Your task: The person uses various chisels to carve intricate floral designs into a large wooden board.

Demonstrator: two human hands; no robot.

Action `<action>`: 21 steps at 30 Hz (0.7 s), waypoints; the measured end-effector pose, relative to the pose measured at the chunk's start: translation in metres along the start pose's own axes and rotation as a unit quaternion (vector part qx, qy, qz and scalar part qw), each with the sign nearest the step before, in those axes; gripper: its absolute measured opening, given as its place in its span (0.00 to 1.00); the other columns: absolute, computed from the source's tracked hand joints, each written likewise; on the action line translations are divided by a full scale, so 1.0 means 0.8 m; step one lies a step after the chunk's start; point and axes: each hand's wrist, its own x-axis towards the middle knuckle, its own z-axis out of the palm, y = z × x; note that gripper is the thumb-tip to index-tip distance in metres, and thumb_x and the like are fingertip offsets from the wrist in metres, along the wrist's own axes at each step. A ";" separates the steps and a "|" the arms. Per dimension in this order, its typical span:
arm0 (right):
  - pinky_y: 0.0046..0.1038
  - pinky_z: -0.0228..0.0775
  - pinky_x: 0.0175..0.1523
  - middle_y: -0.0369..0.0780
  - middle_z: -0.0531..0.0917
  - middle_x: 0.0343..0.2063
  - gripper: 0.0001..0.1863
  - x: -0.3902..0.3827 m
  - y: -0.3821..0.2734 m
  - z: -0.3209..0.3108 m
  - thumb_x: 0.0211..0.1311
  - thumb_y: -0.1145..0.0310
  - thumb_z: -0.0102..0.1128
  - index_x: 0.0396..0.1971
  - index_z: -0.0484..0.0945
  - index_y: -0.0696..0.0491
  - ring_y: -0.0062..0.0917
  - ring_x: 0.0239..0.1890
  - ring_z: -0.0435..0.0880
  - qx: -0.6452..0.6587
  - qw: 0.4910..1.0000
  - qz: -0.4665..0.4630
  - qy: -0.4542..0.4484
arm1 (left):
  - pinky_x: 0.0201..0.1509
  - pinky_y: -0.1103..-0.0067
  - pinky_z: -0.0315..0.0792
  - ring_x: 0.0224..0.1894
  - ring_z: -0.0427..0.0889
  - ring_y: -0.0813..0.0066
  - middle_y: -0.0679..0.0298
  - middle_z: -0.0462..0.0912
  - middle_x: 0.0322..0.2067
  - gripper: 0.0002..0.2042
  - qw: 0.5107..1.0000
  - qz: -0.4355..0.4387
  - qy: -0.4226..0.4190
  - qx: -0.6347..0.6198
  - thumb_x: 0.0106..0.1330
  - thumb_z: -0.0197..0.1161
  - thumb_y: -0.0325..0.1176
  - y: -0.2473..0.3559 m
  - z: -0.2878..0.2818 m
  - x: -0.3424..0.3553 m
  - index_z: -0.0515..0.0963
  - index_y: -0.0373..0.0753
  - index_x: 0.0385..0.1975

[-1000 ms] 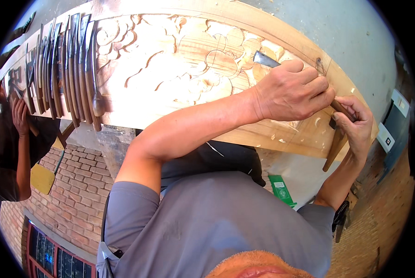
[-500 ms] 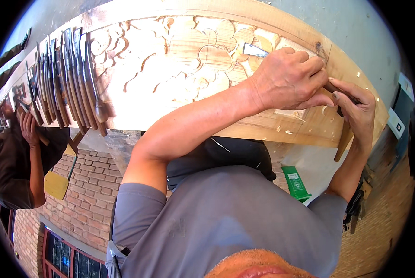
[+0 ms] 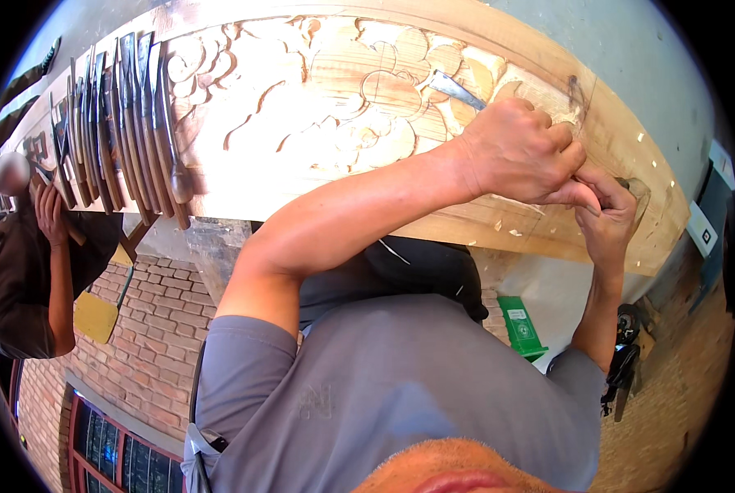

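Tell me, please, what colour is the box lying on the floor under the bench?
Green, clearest in the head view: the box.

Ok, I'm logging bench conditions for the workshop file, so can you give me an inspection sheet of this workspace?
Surface: long pale wooden panel carved with floral relief, its near edge plain.
Job's things: chisel, its blade lying on the carving and running into the left hand.
Clutter: row of spare carving tools lying at the panel's left end; pale wood chips on the near edge.
Grips: left hand closed around the chisel; right hand pressed against it, its hold hidden.
Cables: nothing seen.
Surroundings: brick paving, green box, another person at left.
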 end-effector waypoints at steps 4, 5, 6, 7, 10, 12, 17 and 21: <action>0.22 0.80 0.49 0.38 0.93 0.39 0.17 -0.011 0.012 0.011 0.64 0.86 0.67 0.52 0.90 0.62 0.17 0.42 0.88 -0.047 0.998 0.005 0.029 | 0.22 0.72 0.72 0.18 0.85 0.65 0.64 0.80 0.18 0.35 0.998 -0.002 -0.062 0.002 0.72 0.59 0.73 0.004 -0.003 0.002 0.76 0.44 0.19; 0.22 0.79 0.48 0.37 0.93 0.38 0.18 -0.009 0.011 0.011 0.62 0.86 0.68 0.52 0.90 0.62 0.16 0.40 0.87 -0.059 0.998 0.001 0.030 | 0.22 0.73 0.71 0.18 0.84 0.66 0.65 0.79 0.18 0.34 0.999 -0.005 -0.038 -0.005 0.72 0.59 0.72 0.002 0.000 0.002 0.76 0.44 0.19; 0.22 0.80 0.47 0.38 0.93 0.37 0.18 -0.008 0.003 0.009 0.62 0.85 0.70 0.52 0.90 0.62 0.17 0.40 0.88 -0.112 0.992 -0.041 0.035 | 0.22 0.73 0.71 0.18 0.82 0.67 0.66 0.78 0.18 0.34 1.000 -0.008 -0.014 -0.013 0.73 0.59 0.72 0.002 0.003 0.002 0.76 0.45 0.19; 0.22 0.80 0.46 0.39 0.93 0.36 0.18 -0.003 -0.006 0.010 0.61 0.85 0.72 0.52 0.90 0.62 0.17 0.39 0.88 -0.162 0.982 -0.085 0.038 | 0.22 0.73 0.71 0.18 0.82 0.67 0.66 0.78 0.18 0.34 1.000 -0.005 -0.016 -0.011 0.73 0.59 0.72 0.001 -0.001 0.004 0.76 0.45 0.19; 0.21 0.81 0.44 0.42 0.94 0.37 0.16 0.003 -0.026 -0.007 0.61 0.85 0.75 0.50 0.90 0.64 0.19 0.38 0.90 -0.187 0.964 -0.187 0.024 | 0.26 0.76 0.64 0.22 0.74 0.77 0.73 0.73 0.24 0.26 0.995 0.063 0.073 0.005 0.71 0.68 0.64 0.001 -0.021 0.008 0.77 0.48 0.25; 0.20 0.81 0.44 0.43 0.94 0.36 0.15 0.008 -0.025 -0.019 0.63 0.86 0.75 0.50 0.91 0.64 0.20 0.38 0.92 -0.157 0.963 -0.220 0.013 | 0.26 0.76 0.63 0.23 0.74 0.77 0.73 0.72 0.25 0.23 0.992 0.061 0.103 0.036 0.71 0.69 0.63 0.006 -0.021 0.008 0.79 0.48 0.28; 0.16 0.69 0.35 0.32 0.90 0.31 0.18 0.035 -0.037 -0.057 0.65 0.83 0.76 0.55 0.93 0.58 0.10 0.30 0.81 -0.162 0.980 -0.105 0.046 | 0.31 0.75 0.69 0.29 0.79 0.74 0.72 0.74 0.27 0.16 0.994 -0.001 0.105 0.028 0.68 0.74 0.55 -0.013 -0.013 0.017 0.83 0.49 0.38; 0.16 0.68 0.36 0.30 0.89 0.31 0.16 0.065 -0.052 -0.065 0.67 0.81 0.74 0.54 0.93 0.58 0.09 0.31 0.79 -0.186 0.980 -0.070 0.000 | 0.32 0.72 0.72 0.30 0.82 0.70 0.69 0.75 0.28 0.16 0.994 -0.027 0.105 -0.007 0.68 0.75 0.53 -0.024 -0.010 0.020 0.83 0.48 0.37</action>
